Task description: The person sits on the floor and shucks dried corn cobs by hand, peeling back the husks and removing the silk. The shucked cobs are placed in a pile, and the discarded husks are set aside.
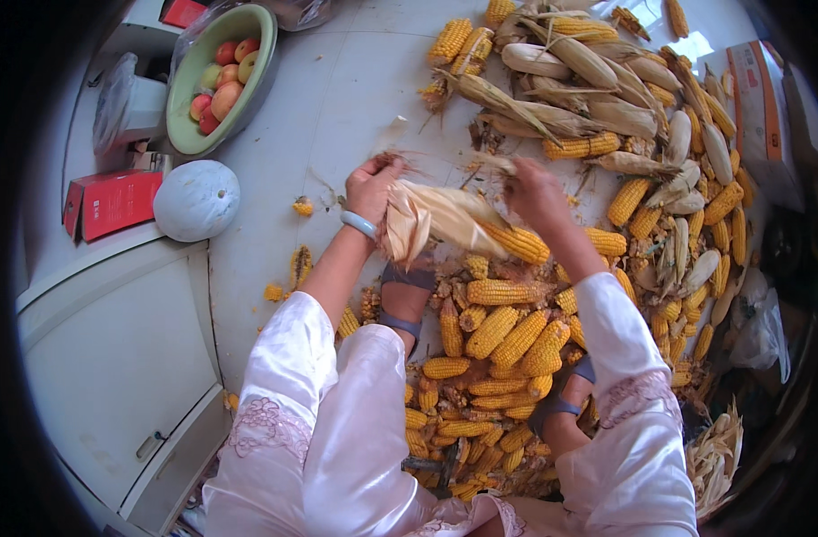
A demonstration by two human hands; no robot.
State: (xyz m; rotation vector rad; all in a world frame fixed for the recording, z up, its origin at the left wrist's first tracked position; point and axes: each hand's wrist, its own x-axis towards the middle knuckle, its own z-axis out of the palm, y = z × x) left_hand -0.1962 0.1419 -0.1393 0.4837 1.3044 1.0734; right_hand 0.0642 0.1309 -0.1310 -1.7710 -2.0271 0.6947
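Note:
My left hand (370,194), a pale bracelet at its wrist, grips a partly husked ear of corn by its husk end. The ear's pale, dry husk (449,213) is bunched near that hand and spreads along the cob. Bare yellow kernels (519,243) show at the right end. Brown corn silk (392,158) pokes up by my left fingers. Slightly blurred, my right hand (535,194) is above the bare end, its fingers pinched on a pale strip of husk (491,161). Husked yellow cobs (509,335) lie heaped between my feet, below the ear.
A pile of unhusked ears (577,80) spreads at the upper right, beside a cardboard box (758,107). On the left are a green basin (269,74) of apples, a pale round melon (197,200), a red box (116,201) and a white cabinet (120,369). A plastic bag (758,329) lies right.

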